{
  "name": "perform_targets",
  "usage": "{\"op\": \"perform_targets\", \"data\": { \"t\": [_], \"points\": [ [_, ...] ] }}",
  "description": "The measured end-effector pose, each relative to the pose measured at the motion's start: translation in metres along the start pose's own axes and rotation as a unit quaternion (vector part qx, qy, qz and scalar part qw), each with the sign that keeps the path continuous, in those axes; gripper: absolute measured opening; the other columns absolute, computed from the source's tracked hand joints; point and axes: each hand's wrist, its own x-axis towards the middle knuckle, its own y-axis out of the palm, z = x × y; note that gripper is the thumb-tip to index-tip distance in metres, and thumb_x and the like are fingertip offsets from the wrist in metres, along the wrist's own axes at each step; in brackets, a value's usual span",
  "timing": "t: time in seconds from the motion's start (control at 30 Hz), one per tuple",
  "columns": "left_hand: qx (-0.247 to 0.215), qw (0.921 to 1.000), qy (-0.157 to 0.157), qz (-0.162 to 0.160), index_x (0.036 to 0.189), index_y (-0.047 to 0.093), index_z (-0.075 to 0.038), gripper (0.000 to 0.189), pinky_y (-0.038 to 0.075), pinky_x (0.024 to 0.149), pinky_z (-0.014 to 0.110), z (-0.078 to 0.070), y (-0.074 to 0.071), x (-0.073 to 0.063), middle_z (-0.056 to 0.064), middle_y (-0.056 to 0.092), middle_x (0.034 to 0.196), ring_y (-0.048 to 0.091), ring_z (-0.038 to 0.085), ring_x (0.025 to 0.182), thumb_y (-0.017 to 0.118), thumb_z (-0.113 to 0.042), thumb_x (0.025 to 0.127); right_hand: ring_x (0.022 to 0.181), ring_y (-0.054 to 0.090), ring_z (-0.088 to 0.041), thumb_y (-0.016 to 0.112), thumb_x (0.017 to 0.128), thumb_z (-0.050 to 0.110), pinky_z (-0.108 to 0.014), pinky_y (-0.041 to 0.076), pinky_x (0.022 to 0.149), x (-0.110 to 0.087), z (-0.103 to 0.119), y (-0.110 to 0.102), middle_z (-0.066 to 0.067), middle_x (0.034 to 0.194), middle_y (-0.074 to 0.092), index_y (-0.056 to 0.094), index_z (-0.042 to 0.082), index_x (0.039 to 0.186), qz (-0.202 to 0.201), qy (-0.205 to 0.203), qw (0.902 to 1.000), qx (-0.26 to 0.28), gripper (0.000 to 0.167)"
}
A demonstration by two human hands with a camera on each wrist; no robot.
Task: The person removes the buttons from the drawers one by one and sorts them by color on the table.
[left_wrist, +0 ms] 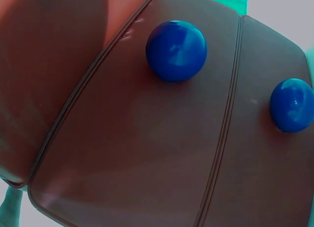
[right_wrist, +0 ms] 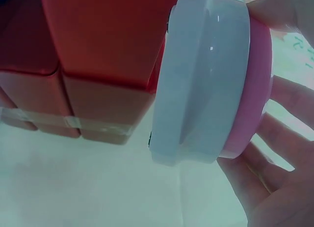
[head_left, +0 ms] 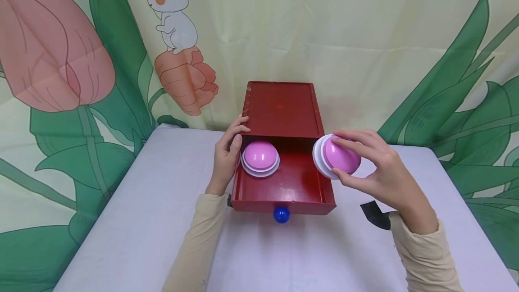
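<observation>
1. Head view, centre: a red drawer cabinet [head_left: 280,109] stands on a white-covered table [head_left: 138,233], its top drawer [head_left: 296,188] pulled out toward the person, with a round blue knob [head_left: 281,215] at 6 o'clock on the drawer front.
2. Head view, inside the drawer: one pink-domed white button [head_left: 260,157] sits dome up at 10 o'clock, close to the left wall.
3. Head view, left hand [head_left: 226,154]: at 9 o'clock of the cabinet, it rests against the side, fingers loosely extended and thumb apart, without grasping anything.
4. Head view, right hand [head_left: 389,170]: at 3 o'clock, thumb and fingers are spread around a second pink-domed button [head_left: 342,154], pinching it. That button is tilted, white base toward 9 o'clock, in front of the drawer's right edge in this view.
5. Head view, behind: a printed curtain [head_left: 344,35] shows a rabbit on a carrot at 11 o'clock and a tulip at 10.
6. Left wrist view: reddish-brown drawer fronts [left_wrist: 132,143] fill the picture, with one blue ball knob near 12 o'clock and another at 3.
7. Right wrist view: fingers at 1 and 4 o'clock grip the pink dome; the white base faces 9 o'clock, beside the cabinet, whether touching I cannot tell. Clear tape [right_wrist: 73,122] crosses the cabinet at 8 to 9 o'clock.
</observation>
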Motion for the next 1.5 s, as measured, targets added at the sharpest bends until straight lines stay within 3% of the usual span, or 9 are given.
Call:
{"op": "perform_targets", "data": {
  "t": [0.23,0.6,0.7,0.97,1.23,1.5],
  "points": [
    [-0.008,1.0,0.003,-0.003,0.114,0.058,0.013,0.024,0.025,0.122,0.037,0.002,0.001,-0.001,0.028,0.049,0.142,0.03,0.021,0.149,0.04,0.004,0.1,0.123,0.051,-0.016,0.089,0.06,-0.003,-0.007,0.047,0.09,-0.007,-0.007,-0.003,-0.01,0.132,0.061,0.068,0.006,0.125,0.003,0.026,0.9996,0.004,0.069],
    [-0.012,0.9998,0.011,-0.015,0.113,0.057,0.016,0.025,0.025,0.122,0.038,0.0,0.004,-0.001,0.032,0.048,0.14,0.031,0.024,0.149,0.038,0.007,0.099,0.12,0.051,-0.009,0.091,0.051,-0.011,-0.004,0.045,0.087,-0.016,-0.021,-0.001,-0.014,0.127,0.064,0.07,0.001,0.12,-0.035,0.026,0.9991,-0.002,0.073],
    [-0.014,0.9997,0.015,-0.017,0.113,0.057,0.016,0.025,0.025,0.122,0.039,0.004,0.004,-0.001,0.032,0.048,0.14,0.031,0.025,0.149,0.037,0.007,0.099,0.121,0.05,-0.005,0.091,0.053,-0.01,-0.003,0.045,0.086,-0.018,-0.025,-0.001,-0.012,0.127,0.064,0.07,0.002,0.121,-0.034,0.039,0.9986,-0.008,0.072],
    [-0.012,0.9992,0.033,-0.019,0.115,0.06,0.008,0.027,0.024,0.122,0.039,0.034,0.0,-0.003,0.02,0.052,0.143,0.03,0.024,0.149,0.038,0.0,0.102,0.12,0.048,0.0,0.09,0.058,-0.007,-0.003,0.045,0.084,-0.022,-0.034,0.003,-0.009,0.13,0.063,0.068,0.005,0.124,-0.021,0.065,0.9976,-0.01,0.071],
    [0.002,0.9987,0.048,-0.019,0.115,0.061,0.003,0.03,0.024,0.123,0.041,0.038,0.0,-0.003,0.012,0.054,0.143,0.03,0.026,0.149,0.039,-0.014,0.105,0.117,0.048,0.004,0.088,0.063,-0.006,-0.002,0.045,0.082,-0.028,-0.054,0.017,-0.009,0.129,0.063,0.067,0.006,0.126,-0.01,0.094,0.9955,-0.001,0.067],
    [0.001,0.9986,0.048,-0.02,0.115,0.061,0.003,0.031,0.023,0.123,0.041,0.039,0.0,-0.002,0.013,0.054,0.143,0.03,0.027,0.149,0.039,-0.015,0.104,0.117,0.048,0.0,0.087,0.068,-0.001,-0.001,0.044,0.08,-0.037,-0.078,0.031,-0.011,0.13,0.062,0.067,0.006,0.126,0.006,0.145,0.9895,-0.002,0.062]
  ]
}}
